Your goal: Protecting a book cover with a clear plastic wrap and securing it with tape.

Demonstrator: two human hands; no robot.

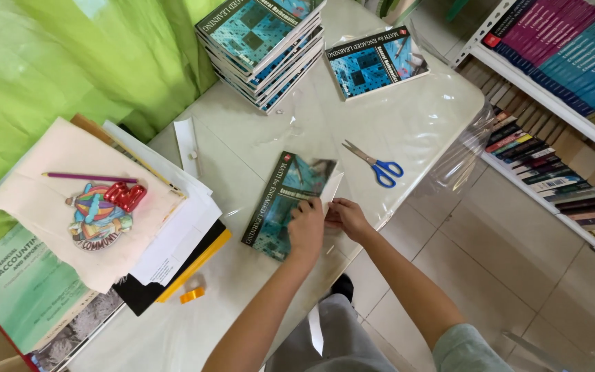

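Clear plastic film point(408, 131) is spread over the white table point(242, 165); a teal book point(285, 203) lies near centre, its right edge pinched by left hand point(308, 227) and right hand point(348, 219). Risk: creased film if the fold slips.

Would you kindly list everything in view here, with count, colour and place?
teal book: one, under both hands, table centre
clear plastic sheet: one, spread over the white table
scissors: one, blue handles, right of the book
book stack: several teal, far edge
single book: one teal, beside the stack
paper pile: white sheets, left
pencil: one purple, on the pile
tape roll: one, orange, near edge
bookshelf: white, right
curtain: green, left
left hand: on the book
right hand: pinching a white flap
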